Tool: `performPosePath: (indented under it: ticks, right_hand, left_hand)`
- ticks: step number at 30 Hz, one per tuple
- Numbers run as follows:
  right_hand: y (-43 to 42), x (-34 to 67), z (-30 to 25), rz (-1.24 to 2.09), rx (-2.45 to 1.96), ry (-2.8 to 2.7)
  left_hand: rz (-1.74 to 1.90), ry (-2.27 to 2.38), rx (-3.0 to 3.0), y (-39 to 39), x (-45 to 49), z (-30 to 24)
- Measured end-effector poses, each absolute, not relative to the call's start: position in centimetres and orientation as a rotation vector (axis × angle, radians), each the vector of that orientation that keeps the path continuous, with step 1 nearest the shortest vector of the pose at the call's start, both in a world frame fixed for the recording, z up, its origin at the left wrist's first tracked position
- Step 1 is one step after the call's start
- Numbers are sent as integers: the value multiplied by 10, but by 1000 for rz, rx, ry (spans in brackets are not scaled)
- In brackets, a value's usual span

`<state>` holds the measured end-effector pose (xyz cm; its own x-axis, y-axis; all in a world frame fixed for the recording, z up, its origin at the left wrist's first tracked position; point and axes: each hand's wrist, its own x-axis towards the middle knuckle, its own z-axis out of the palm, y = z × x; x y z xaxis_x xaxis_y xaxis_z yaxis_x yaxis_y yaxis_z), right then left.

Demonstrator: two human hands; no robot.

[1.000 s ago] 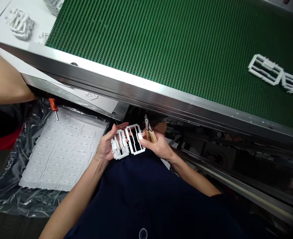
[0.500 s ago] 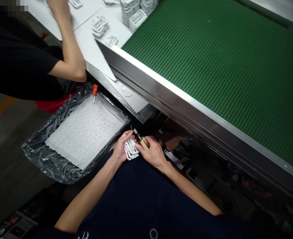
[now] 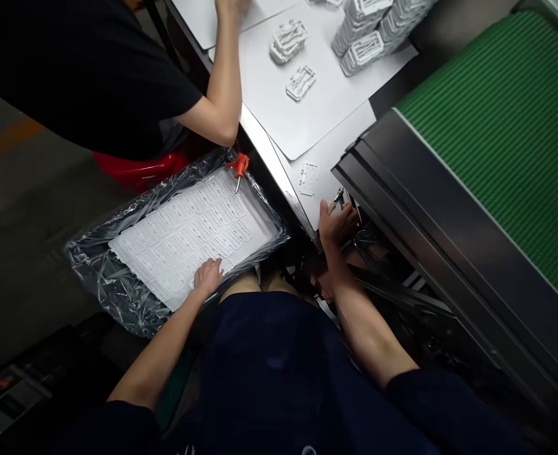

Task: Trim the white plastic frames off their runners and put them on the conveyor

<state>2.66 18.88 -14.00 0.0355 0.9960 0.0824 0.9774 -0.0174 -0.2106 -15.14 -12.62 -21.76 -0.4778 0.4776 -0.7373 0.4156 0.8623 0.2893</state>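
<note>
My left hand (image 3: 207, 276) is palm down at the near edge of a sheet of white die-cut pieces (image 3: 179, 230), its fingers curled together against it; what they grip is hidden. The sheet lies in a tray lined with clear plastic (image 3: 93, 268). My right hand (image 3: 338, 222) is at the table's corner, closed around a wooden-handled tool (image 3: 332, 207) whose metal tip points up. A flat white cut-out frame (image 3: 308, 179) lies on the table just beyond it. An orange-handled tool (image 3: 241, 165) rests at the tray's far corner.
Stacks of white frames (image 3: 361, 54) stand on the white-covered table (image 3: 264, 107), with a smaller stack (image 3: 300, 83) nearer. A green conveyor belt (image 3: 506, 120) with a metal side runs at right. A co-worker's arm (image 3: 224, 88) leans over the table edge; a red stool (image 3: 141, 170) is below.
My hands have parted: left has moved to the sheet in the tray, right has gone to the table corner with the tool. The frames have left my left hand. The view has shifted.
</note>
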Motion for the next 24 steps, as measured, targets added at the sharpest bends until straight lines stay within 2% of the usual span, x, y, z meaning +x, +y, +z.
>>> performPosePath:
  ticks: [4, 8, 11, 17, 20, 24]
  right_hand:
    - [168, 24, -137, 62, -1865, -2098]
    - [117, -9, -145, 631, -1555, -2509]
    - [82, -52, -178, 971, -1427, -2745]
    - [63, -117, -250, 1142, -1665, -2854]
    - [64, -123, -260, 1185, -1778, -2816]
    - [71, -112, -251, 1415, -1779, -2732]
  left_hand:
    - [-43, 2139, 847, -125, -143, -240]
    - [-112, 2154, 950, -125, -144, -247]
    - [-131, 2156, 1002, -125, -144, -248]
    - [-125, 2153, 1023, -128, -135, -249]
    - [-145, 2194, 970, -127, -132, -249]
    - [-119, 2154, 952, -120, -138, -247]
